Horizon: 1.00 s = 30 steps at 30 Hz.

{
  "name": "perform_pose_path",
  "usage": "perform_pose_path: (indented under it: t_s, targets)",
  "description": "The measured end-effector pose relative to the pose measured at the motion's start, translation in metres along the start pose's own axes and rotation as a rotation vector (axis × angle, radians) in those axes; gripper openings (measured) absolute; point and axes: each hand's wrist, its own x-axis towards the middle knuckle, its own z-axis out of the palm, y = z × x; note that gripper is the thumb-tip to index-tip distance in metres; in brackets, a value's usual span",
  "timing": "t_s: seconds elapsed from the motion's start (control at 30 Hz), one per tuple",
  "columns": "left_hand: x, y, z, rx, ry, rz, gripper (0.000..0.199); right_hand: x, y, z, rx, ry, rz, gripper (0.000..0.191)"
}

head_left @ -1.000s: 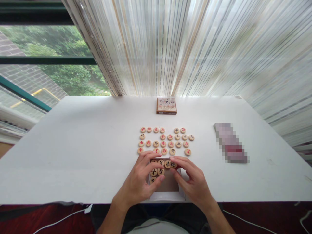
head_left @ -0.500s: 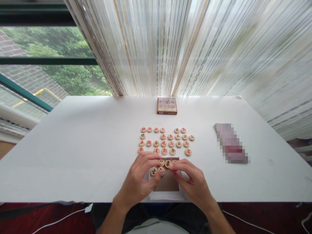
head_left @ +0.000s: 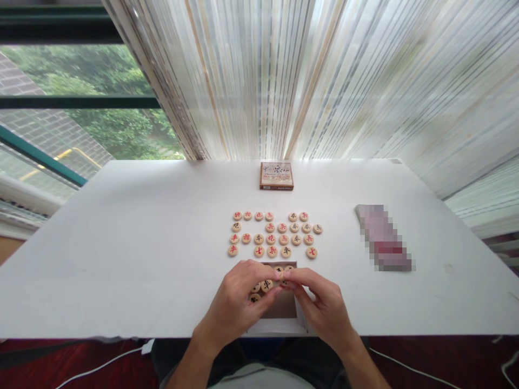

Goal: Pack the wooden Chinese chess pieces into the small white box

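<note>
An open box tray [head_left: 279, 325] with white walls lies at the table's near edge, holding several round wooden pieces with black characters, one of them a piece [head_left: 266, 285] between my hands. Over the tray, the fingertips of my left hand [head_left: 241, 302] and my right hand [head_left: 322, 302] meet at one small wooden disc [head_left: 280, 276], and both hands pinch it. Its face is hidden by the fingers. Beyond the tray, several more pieces stand in rough rows, such as a red-marked disc [head_left: 259, 250] and a black-marked disc [head_left: 286, 252].
A closed Chinese chess box [head_left: 276, 176] lies near the back of the white table [head_left: 141, 243]. To the right rests a blurred pinkish flat object [head_left: 383, 237]. String curtains and a window rise behind the table.
My left fingers have moved up and right to the disc at my right fingertips. More pieces in the tray's left part now show, including one low at the left.
</note>
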Motion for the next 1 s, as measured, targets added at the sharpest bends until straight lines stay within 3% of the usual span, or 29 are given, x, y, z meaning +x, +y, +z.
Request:
perform_pose_path:
  t_s: [0.23,0.6,0.83,1.0]
  targets:
    - [0.000,0.001,0.002,0.045,0.003,0.007,0.025,-0.005,0.003,0.002,-0.058,0.077,0.075,0.016]
    - [0.000,0.005,0.006,0.133,-0.011,0.053,0.029,-0.001,-0.002,0.001,-0.110,0.051,0.004,0.009]
    - [-0.003,-0.003,-0.005,0.180,-0.024,0.009,0.028,0.001,0.002,0.000,-0.185,0.180,0.004,0.018]
    - [-0.007,-0.007,-0.011,0.154,-0.021,-0.043,0.027,0.007,0.005,0.002,-0.255,0.159,-0.011,0.022]
